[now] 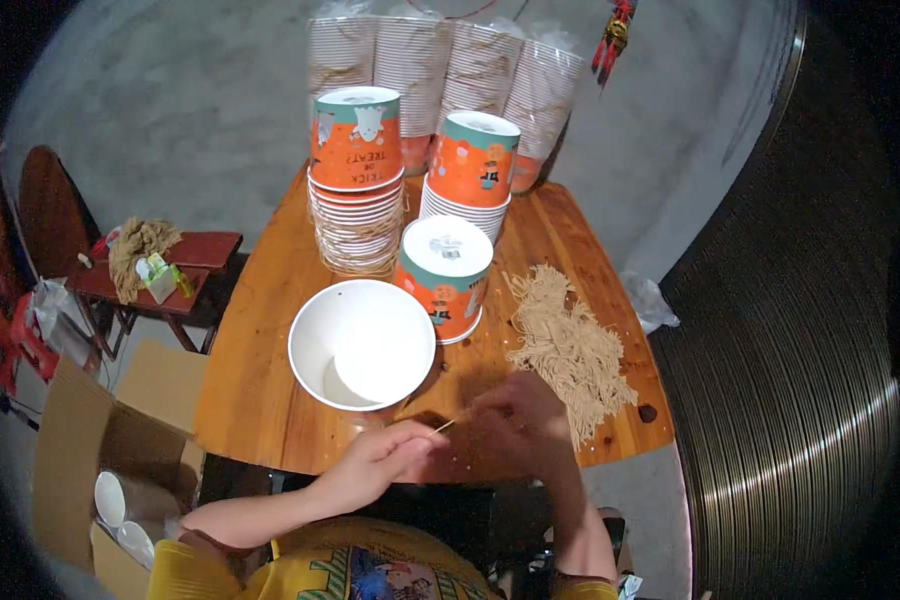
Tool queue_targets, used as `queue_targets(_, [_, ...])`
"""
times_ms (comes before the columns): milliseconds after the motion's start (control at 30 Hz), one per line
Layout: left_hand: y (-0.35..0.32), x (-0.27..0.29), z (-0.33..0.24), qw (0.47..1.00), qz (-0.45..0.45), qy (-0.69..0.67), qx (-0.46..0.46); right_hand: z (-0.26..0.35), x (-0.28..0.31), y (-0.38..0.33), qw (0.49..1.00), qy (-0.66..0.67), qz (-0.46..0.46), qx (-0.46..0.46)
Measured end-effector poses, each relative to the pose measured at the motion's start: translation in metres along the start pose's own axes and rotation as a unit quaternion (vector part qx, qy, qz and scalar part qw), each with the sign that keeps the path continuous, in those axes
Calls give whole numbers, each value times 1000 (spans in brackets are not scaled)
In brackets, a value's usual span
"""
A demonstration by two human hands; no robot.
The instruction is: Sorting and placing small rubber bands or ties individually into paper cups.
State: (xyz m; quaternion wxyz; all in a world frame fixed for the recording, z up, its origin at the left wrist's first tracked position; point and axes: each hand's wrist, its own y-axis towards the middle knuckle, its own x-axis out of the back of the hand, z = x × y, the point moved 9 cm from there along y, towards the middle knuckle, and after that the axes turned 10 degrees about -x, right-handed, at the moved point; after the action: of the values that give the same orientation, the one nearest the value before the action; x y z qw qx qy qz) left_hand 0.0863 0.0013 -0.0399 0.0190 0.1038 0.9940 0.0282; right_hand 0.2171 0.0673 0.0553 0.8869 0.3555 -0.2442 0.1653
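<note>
Head view: looks down on a round wooden table (270, 380), the person's forearms coming in from the lower edge.
Left hand (375, 462): fingers pinched together on one end of a thin tan string (448, 423), at the table's near edge.
Right hand (520, 425): blurred, fingers curled together at the other end of the string; whether it truly grips cannot be told.
String: short, stretched between the two hands, just in front of the bowl.
Bowl (362, 343): white paper bowl, open side up, empty, lying tilted on the table just beyond the hands.
String pile (568, 345): loose heap of tan cut strings on the table, right of the bowl and just beyond the right hand.
Cup stacks (358, 180): three stacks of orange and teal paper cups, upside down, behind the bowl; the nearest one (444, 278) touches the bowl's rim side.
Wrapped sleeves (440, 70): tall sleeves of cups in clear plastic at the table's far edge.
Box (100, 450): open cardboard box on the floor at the left, white bowls inside.
Stool (160, 265): red, left of the table, with a bundle of tan string on it.
</note>
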Motion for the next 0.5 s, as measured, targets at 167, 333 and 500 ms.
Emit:
queue_targets(167, [-27, 26, -3, 982, 18, 186, -4, -40, -8, -17, 997, -2, -11, -82])
queue_targets(333, [-37, 45, -27, 952, -53, 296, -51, -48, -41, -27, 984, -159, 59, -46])
queue_targets(500, [-36, 26, -77, 798, 18, 555, -235, 12, -77, -20, 965, 186, 138, -125])
